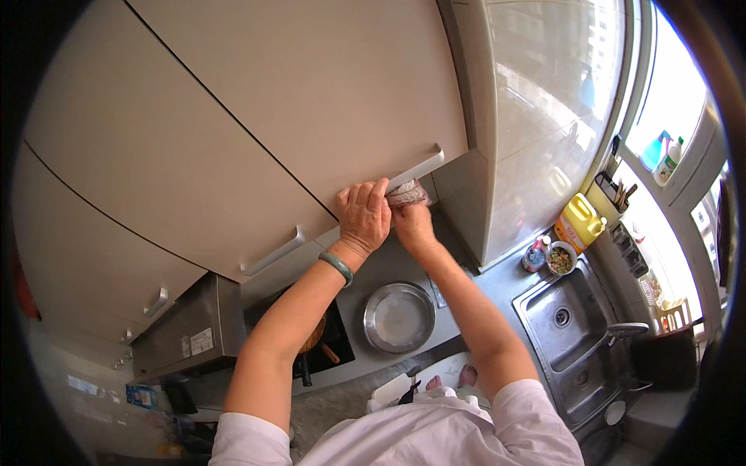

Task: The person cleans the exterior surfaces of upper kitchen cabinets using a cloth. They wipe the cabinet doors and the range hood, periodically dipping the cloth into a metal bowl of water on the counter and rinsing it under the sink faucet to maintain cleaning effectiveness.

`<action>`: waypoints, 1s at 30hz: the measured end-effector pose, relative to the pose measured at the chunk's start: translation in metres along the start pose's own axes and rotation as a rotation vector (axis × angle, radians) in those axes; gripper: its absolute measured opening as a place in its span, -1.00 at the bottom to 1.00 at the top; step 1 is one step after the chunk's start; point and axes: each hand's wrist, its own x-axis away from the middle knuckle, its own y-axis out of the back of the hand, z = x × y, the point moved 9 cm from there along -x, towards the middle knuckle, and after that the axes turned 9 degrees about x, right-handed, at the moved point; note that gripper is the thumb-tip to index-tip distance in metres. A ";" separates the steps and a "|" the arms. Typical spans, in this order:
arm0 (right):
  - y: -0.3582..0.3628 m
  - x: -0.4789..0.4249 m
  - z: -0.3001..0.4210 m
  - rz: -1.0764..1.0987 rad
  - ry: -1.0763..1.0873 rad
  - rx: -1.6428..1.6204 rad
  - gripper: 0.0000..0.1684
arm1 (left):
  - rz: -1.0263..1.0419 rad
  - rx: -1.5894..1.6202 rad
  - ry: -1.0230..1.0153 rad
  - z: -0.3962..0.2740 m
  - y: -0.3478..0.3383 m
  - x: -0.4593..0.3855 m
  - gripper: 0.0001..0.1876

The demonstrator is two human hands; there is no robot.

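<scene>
My left hand (362, 218), with a dark green bangle on its wrist, covers the left end of a metal bar handle (422, 166). Its fingers curl over that end, which they hide. The handle sits at the lower edge of a beige upper cabinet door (326, 87), and the door appears closed. Right beside it, my right hand (412, 224) grips a bunched, pale patterned cloth (408, 193). This cloth is tucked below the handle, against the door's bottom edge. Part of it is hidden by my fingers.
A round metal pan (399, 317) rests on the counter below, right of a black cooktop (335, 338). A range hood (204, 326) juts out at left. Far right are a steel double sink (562, 343), a bowl of chopped food (560, 259), a dark bottle (535, 254) and a yellow jug (580, 221).
</scene>
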 end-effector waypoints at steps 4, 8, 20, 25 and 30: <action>0.060 -0.026 -0.054 -0.163 -0.383 -0.159 -0.81 | -0.034 -0.002 0.013 -0.001 -0.003 -0.002 -0.53; 0.139 -0.056 -0.064 -0.346 -0.319 0.087 -0.80 | -0.073 -0.023 0.007 -0.008 -0.006 -0.013 -0.55; 0.139 -0.107 0.163 -0.430 0.550 0.656 -0.51 | -0.097 -0.059 0.066 -0.001 -0.004 0.000 -0.57; 0.124 -0.110 0.077 -0.422 0.361 0.591 -0.42 | -0.124 -0.075 0.061 -0.001 0.000 0.000 -0.55; 0.141 -0.067 0.009 -0.316 0.174 0.404 -0.52 | -0.119 -0.040 0.081 0.000 -0.007 0.000 -0.55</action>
